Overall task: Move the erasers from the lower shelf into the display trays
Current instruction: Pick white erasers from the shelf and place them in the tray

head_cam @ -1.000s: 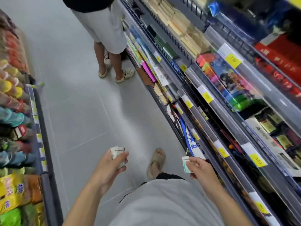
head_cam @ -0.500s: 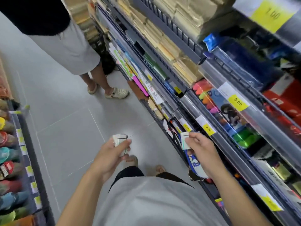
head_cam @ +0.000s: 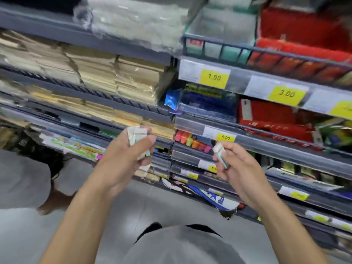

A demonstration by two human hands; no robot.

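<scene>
My left hand (head_cam: 123, 159) grips a small stack of white erasers with green sleeves (head_cam: 137, 137), thumb over the front, at chest height before the shelves. My right hand (head_cam: 240, 168) pinches a single white and green eraser (head_cam: 220, 152) between thumb and fingers, close to the shelf rail with the yellow 5.00 tag (head_cam: 225, 137). The view is blurred by motion. I cannot make out display trays for the erasers.
Grey shelving (head_cam: 266, 149) fills the right and top, holding brown envelopes (head_cam: 122, 80), red packs (head_cam: 270, 113), blue packs (head_cam: 205, 103) and coloured highlighters (head_cam: 190, 141). Another person (head_cam: 24, 180) in light clothing stands at the left. Grey tiled floor (head_cam: 28, 235) lies below.
The view has swung up from the aisle floor to face the shelves. Both hands have risen with their erasers and come nearer the shelf fronts.
</scene>
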